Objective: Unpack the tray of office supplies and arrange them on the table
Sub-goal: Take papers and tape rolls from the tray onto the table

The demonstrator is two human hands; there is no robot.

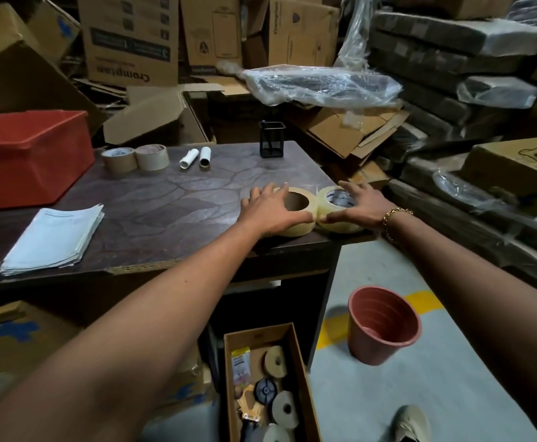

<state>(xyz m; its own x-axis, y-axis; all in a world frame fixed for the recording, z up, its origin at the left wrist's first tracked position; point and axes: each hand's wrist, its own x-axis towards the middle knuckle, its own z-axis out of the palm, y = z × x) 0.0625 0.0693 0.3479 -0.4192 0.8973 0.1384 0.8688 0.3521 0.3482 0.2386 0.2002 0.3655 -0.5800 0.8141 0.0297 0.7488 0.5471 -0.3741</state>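
Storeroom clutter; dark table (pixel 171 202): tan roll (pixel 296 230), clear roll (pixel 326 202).

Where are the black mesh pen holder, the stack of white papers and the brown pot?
black mesh pen holder (pixel 272 145): head view, front mesh wall.
stack of white papers (pixel 53 239): head view, top sheet's middle.
brown pot (pixel 372 352): head view, outer wall.

Both bare arms extend forward, elbows nearly straight. The left hand (pixel 270 208) lies palm-down over a beige masking-tape roll (pixel 289 231), fingers curled on its far rim, thumb against the near side. The right hand (pixel 359 202) grips a clear packing-tape roll (pixel 340 199) likewise, fingers spread. The thumb tips lie close together.
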